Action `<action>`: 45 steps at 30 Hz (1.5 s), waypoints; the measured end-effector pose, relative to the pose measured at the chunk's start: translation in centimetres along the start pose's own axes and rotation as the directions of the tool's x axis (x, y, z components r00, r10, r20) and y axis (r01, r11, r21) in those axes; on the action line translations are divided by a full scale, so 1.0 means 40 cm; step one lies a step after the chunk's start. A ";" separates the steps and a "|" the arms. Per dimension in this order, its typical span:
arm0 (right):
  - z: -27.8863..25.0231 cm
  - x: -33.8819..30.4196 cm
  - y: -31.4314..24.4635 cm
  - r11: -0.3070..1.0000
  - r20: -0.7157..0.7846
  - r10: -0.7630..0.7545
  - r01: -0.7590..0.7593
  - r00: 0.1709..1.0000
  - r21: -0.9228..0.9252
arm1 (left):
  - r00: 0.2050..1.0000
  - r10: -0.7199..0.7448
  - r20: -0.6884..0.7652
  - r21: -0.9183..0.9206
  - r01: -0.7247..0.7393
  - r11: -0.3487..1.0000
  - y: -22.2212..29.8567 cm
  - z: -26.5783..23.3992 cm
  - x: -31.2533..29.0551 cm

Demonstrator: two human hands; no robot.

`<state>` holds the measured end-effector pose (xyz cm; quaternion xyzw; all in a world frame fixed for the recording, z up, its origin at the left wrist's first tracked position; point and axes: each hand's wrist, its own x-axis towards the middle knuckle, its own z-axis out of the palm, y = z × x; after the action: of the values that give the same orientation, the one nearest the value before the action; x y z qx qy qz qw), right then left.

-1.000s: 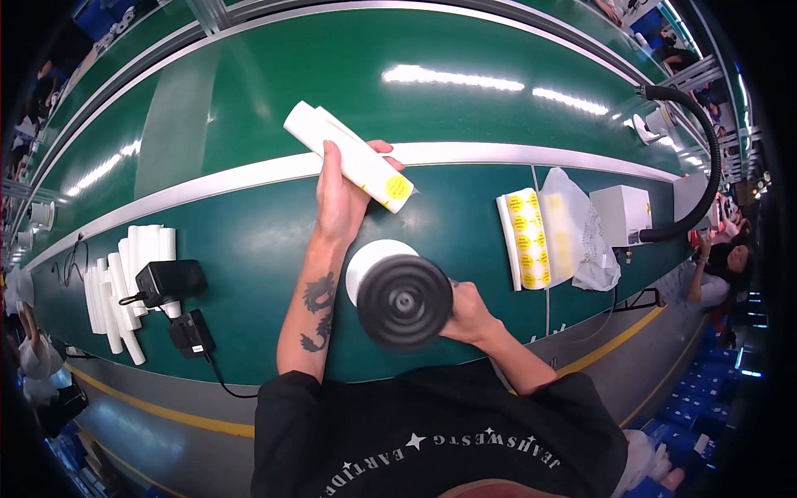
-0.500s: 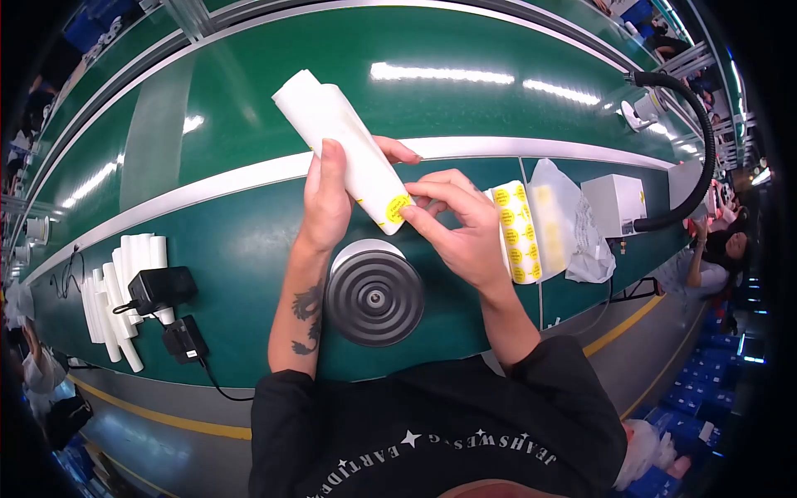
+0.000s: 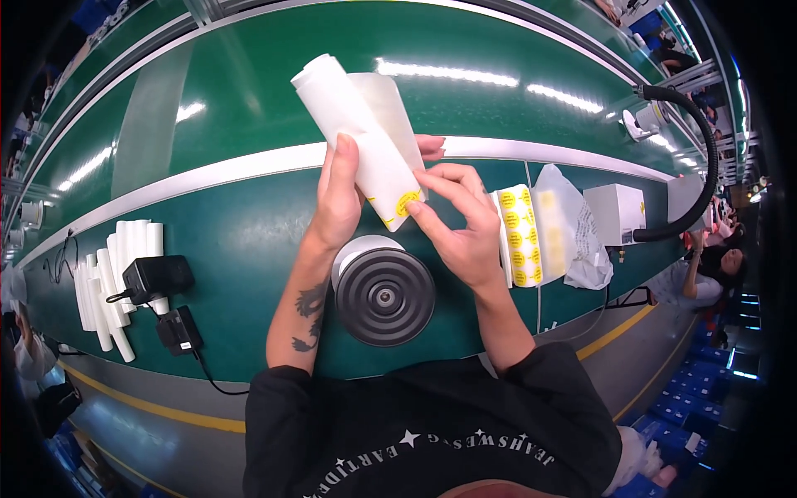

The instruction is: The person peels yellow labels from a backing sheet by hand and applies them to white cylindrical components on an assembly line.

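Note:
My left hand (image 3: 338, 199) is wrapped round a partly rolled white sheet (image 3: 344, 112), thumb across its front and fingertips showing past its far side. A loose flap of the sheet spreads out behind the roll. At its lower end sits a round yellow sticker (image 3: 407, 203). My right hand (image 3: 465, 224) pinches that end, with its thumb on the sticker and its index finger higher along the edge. Below my hands stands a round black ridged disc (image 3: 384, 319) with a white part behind it. Right of my right hand lies a strip of yellow round stickers (image 3: 520, 236).
White rolled tubes (image 3: 104, 290) lie at the left beside two black power adapters (image 3: 158, 278) with a cable. A clear plastic bag (image 3: 585, 249), a white box (image 3: 614, 212) and a black flexible hose (image 3: 706, 158) are on the right. A person (image 3: 706, 278) sits farther right.
The sheet and both hands have shifted slightly right. The sheet's flap now opens wider behind the roll. My right thumb has stayed by the sticker.

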<state>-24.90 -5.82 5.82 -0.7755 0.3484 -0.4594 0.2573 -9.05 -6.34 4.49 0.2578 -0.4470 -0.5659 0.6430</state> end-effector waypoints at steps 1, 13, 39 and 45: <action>-0.001 -0.002 0.002 1.000 0.013 -0.011 0.011 1.000 -0.009 | 1.000 0.001 -0.003 0.000 -0.001 1.000 -0.001 0.000 0.001; 0.031 -0.041 0.013 0.949 -0.190 0.269 -0.226 0.944 0.220 | 0.993 0.114 -0.035 -0.017 -0.114 0.993 -0.010 0.019 -0.003; 0.013 -0.040 0.018 0.837 0.078 0.414 -0.412 0.907 0.360 | 0.967 0.139 -0.212 0.148 -0.108 0.983 0.006 0.019 0.009; -0.014 -0.023 -0.013 0.908 0.121 0.385 -0.399 0.915 0.128 | 0.904 0.287 -0.316 0.456 -0.120 0.882 0.004 0.008 0.006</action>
<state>-25.55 -4.83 5.94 -0.6884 0.4493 -0.3866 0.4181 -9.26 -6.47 4.82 0.4457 -0.4535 -0.3226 0.7012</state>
